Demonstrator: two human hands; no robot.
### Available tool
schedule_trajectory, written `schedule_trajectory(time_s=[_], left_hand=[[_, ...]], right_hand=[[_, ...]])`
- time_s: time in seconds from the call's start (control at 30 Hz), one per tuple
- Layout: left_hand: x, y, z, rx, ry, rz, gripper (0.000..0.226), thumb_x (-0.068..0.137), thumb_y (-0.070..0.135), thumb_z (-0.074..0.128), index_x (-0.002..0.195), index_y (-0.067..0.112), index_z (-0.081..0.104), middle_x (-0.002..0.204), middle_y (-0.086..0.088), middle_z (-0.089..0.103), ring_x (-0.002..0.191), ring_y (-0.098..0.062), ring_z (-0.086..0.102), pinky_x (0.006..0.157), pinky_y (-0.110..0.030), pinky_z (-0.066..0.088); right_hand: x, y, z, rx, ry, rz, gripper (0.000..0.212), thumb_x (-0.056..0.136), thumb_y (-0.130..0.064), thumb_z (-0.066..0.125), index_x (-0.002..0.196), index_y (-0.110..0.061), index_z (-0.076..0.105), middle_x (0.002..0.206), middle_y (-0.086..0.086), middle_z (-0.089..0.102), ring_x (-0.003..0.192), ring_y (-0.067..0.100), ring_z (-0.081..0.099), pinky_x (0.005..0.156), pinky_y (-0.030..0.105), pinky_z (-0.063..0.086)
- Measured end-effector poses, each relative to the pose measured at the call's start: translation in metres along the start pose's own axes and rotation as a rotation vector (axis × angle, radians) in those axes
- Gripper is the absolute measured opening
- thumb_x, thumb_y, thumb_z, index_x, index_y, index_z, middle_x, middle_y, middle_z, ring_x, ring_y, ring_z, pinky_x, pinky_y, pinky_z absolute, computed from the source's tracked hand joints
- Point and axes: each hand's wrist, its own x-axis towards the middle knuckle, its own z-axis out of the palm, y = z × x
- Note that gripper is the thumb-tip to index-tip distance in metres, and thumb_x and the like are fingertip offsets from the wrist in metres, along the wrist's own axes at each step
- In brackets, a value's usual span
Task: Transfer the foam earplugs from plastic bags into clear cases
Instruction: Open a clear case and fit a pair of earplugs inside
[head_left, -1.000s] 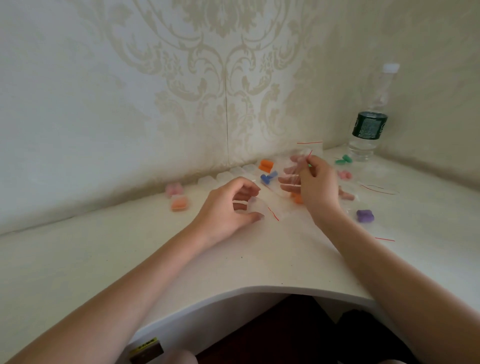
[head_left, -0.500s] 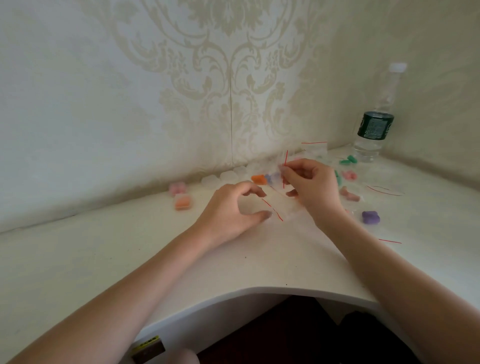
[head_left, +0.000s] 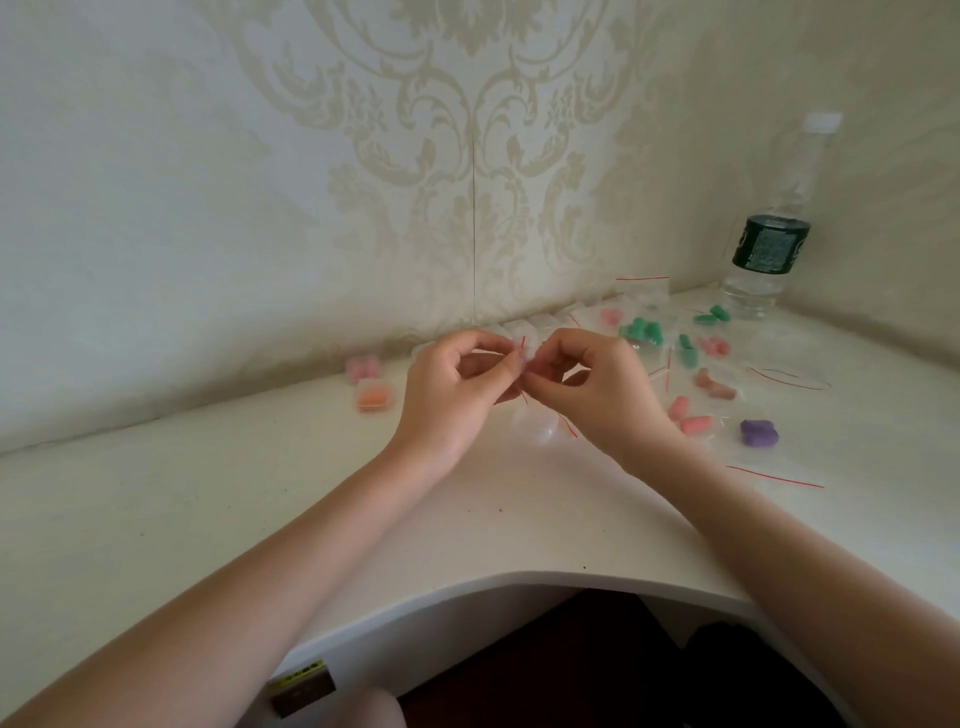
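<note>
Pale wallpaper (head_left: 467, 156) with a large cream damask scroll covers both walls, which meet in a corner at the far right, and a vertical seam runs down the pattern near the middle. Below it a white desk (head_left: 208, 519) wraps along the walls, its front edge cut in a concave curve over a dark space underneath. A clear water bottle (head_left: 769, 244) with a dark green label stands upright in the right corner against the wall. Two bare forearms reach in from the bottom corners and meet above the middle of the desk. The left hand (head_left: 447, 395) and the right hand (head_left: 597, 395) are both closed in a pinch, thumb against fingertips, on the top of one small clear plastic bag (head_left: 524, 358) with a red seal line, held between them just above the surface; what it contains cannot be made out. To the right, more bags lie scattered on the desk with green earplugs (head_left: 641, 332), pink earplugs (head_left: 691, 418) and purple earplugs (head_left: 759, 432) in or among them. A row of clear cases (head_left: 540, 322) sits along the wall behind the hands. To the left, near the wall, an orange-filled case (head_left: 375, 399) lies just in front of a pink-filled case (head_left: 363, 368).
</note>
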Motion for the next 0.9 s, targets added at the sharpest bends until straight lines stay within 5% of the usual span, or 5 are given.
schedule_trajectory(time_s=[0.23, 0.37, 0.57, 0.77, 0.9], left_hand=[[0.002, -0.001, -0.001, -0.032, -0.034, -0.024, 0.012, 0.092, 0.004, 0.058, 0.080, 0.005, 0.062, 0.070, -0.004, 0.072, 0.071, -0.018, 0.072, 0.066, -0.023, 0.056], [0.002, -0.001, -0.002, 0.051, -0.002, 0.017, 0.011, 0.092, 0.006, 0.059, 0.083, 0.006, 0.064, 0.074, -0.007, 0.071, 0.070, -0.018, 0.072, 0.063, -0.025, 0.057], [-0.002, -0.001, 0.005, 0.144, -0.040, -0.040, 0.025, 0.090, 0.026, 0.063, 0.076, 0.006, 0.057, 0.067, -0.005, 0.066, 0.061, -0.018, 0.066, 0.057, -0.031, 0.055], [-0.003, 0.001, 0.004, 0.035, -0.154, -0.106, 0.024, 0.095, 0.026, 0.053, 0.080, 0.008, 0.054, 0.066, 0.001, 0.062, 0.061, -0.011, 0.063, 0.061, -0.027, 0.055], [-0.004, 0.003, 0.004, -0.044, -0.229, -0.172, 0.027, 0.098, 0.033, 0.046, 0.087, 0.009, 0.052, 0.061, 0.005, 0.056, 0.058, -0.011, 0.055, 0.058, -0.025, 0.048]], right_hand=[[0.005, 0.004, -0.003, 0.066, -0.008, 0.050, 0.017, 0.081, -0.019, 0.075, 0.069, -0.015, 0.062, 0.070, 0.018, 0.061, 0.060, 0.014, 0.052, 0.054, 0.040, 0.048], [0.006, 0.007, -0.002, 0.181, 0.001, 0.115, 0.018, 0.085, -0.019, 0.070, 0.076, -0.009, 0.060, 0.071, 0.015, 0.060, 0.063, 0.020, 0.053, 0.060, 0.030, 0.050], [0.003, 0.011, 0.007, -0.104, 0.031, -0.100, 0.012, 0.091, -0.010, 0.058, 0.081, -0.013, 0.052, 0.068, -0.009, 0.056, 0.062, 0.004, 0.053, 0.059, 0.020, 0.045], [0.000, 0.010, 0.008, -0.262, -0.031, -0.167, 0.022, 0.099, -0.014, 0.045, 0.077, -0.014, 0.038, 0.061, -0.007, 0.047, 0.057, 0.007, 0.043, 0.053, 0.020, 0.034], [0.000, 0.008, 0.010, -0.064, -0.102, -0.105, 0.029, 0.101, -0.014, 0.040, 0.072, -0.017, 0.038, 0.057, -0.012, 0.048, 0.055, 0.003, 0.046, 0.054, 0.016, 0.037]])
